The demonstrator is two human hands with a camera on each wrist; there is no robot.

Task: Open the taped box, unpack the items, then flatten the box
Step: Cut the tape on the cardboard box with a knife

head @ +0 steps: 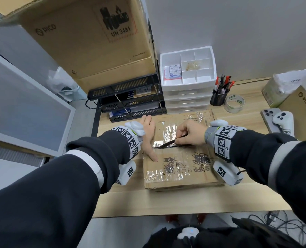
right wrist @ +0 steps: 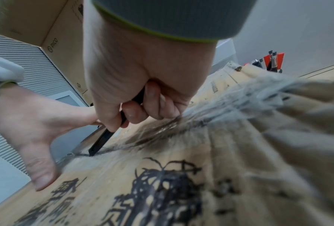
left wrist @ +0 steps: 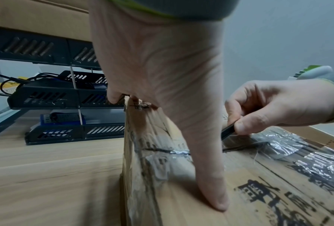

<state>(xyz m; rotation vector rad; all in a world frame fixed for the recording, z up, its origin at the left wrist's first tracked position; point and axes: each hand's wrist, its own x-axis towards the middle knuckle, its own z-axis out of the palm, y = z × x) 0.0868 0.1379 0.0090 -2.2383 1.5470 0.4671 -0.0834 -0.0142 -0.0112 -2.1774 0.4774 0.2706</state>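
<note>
So the box [head: 180, 153] is laid flat in the middle of the bench [head: 184, 203], flaps closed, with shiny tape [head: 168, 129] run across the top. Bare bench is left along the near edge, but the far edge is crowded by a black tray rack [head: 130, 102] and white drawers [head: 188, 93], pretty much touching the box. A pen cup [head: 219, 97] and tape roll [head: 234, 102] are parked off to the right.

The left hand [head: 148, 138] is spread flat, with the thumb pressed on the lid and the fingers laid along the left edge. A thin black blade [head: 170, 144] is pinched in the curled right hand [head: 189, 134], with the tip set into the center seam [left wrist: 162, 150]. Both forearms are angled inward over the box.
</note>
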